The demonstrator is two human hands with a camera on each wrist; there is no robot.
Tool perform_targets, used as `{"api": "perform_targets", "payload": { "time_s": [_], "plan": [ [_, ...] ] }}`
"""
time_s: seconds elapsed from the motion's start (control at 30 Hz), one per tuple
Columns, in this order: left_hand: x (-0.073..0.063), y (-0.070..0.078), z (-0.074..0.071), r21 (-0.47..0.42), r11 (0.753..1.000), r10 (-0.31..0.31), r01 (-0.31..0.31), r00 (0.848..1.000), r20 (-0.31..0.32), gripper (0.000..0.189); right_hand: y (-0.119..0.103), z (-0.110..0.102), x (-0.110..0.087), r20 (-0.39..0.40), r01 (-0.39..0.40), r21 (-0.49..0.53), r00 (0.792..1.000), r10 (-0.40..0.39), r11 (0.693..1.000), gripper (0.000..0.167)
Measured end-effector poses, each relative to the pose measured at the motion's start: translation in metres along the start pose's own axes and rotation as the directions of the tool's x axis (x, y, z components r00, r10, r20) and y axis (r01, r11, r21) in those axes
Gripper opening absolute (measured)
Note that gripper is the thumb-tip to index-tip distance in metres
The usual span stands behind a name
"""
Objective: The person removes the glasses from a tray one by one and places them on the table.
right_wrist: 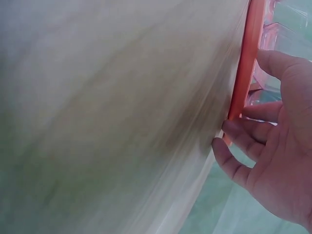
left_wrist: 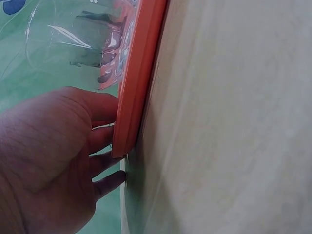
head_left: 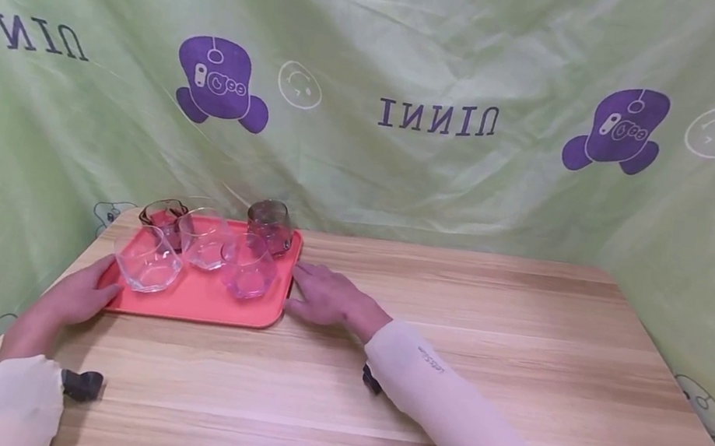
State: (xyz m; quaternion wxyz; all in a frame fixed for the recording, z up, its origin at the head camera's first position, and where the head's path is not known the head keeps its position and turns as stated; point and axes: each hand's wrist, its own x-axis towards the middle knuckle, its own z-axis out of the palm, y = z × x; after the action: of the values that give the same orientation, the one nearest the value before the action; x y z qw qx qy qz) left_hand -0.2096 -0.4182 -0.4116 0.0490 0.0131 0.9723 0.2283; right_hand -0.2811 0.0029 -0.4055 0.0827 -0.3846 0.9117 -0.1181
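A red tray (head_left: 208, 307) lies on the table at the far left. Several faceted glasses stand on it: two clear ones, a front clear glass (head_left: 148, 263) and a clear glass (head_left: 207, 241), a pink glass (head_left: 250, 272), a brown glass (head_left: 163, 218) and a dark glass (head_left: 270, 224). My left hand (head_left: 81, 294) grips the tray's near left end, its thumb over the rim (left_wrist: 134, 87). On the opposite end, my right hand (head_left: 327, 297) holds the rim (right_wrist: 246, 61) between thumb and fingers. Both hands' lower fingertips reach down to table level.
The wooden table (head_left: 494, 341) stretches to the right of the tray. A green printed cloth (head_left: 352, 167) hangs behind the table and along both sides. A black strap end (head_left: 82, 385) sticks out at the left sleeve.
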Motion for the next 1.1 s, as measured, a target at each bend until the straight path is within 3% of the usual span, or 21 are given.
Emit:
{"api": "perform_targets", "payload": {
  "time_s": [0.47, 0.83, 1.1],
  "plan": [
    [0.003, 0.001, -0.005, 0.03, 0.999, -0.008, 0.01, 0.998, -0.066, 0.061, -0.009, 0.001, 0.006, 0.047, -0.124, -0.034, 0.991, 0.125, 0.992, 0.079],
    [0.002, 0.003, -0.007, 0.041, 0.998, -0.054, 0.056, 0.997, -0.062, 0.06, -0.018, 0.002, 0.009, 0.087, -0.185, -0.051, 0.978, 0.189, 0.981, 0.087],
    [0.002, 0.008, -0.005, 0.103, 0.994, -0.023, 0.028, 0.999, -0.049, 0.06, -0.021, 0.003, 0.005, 0.09, -0.22, -0.039, 0.971, 0.223, 0.975, 0.087]
  ]
}}
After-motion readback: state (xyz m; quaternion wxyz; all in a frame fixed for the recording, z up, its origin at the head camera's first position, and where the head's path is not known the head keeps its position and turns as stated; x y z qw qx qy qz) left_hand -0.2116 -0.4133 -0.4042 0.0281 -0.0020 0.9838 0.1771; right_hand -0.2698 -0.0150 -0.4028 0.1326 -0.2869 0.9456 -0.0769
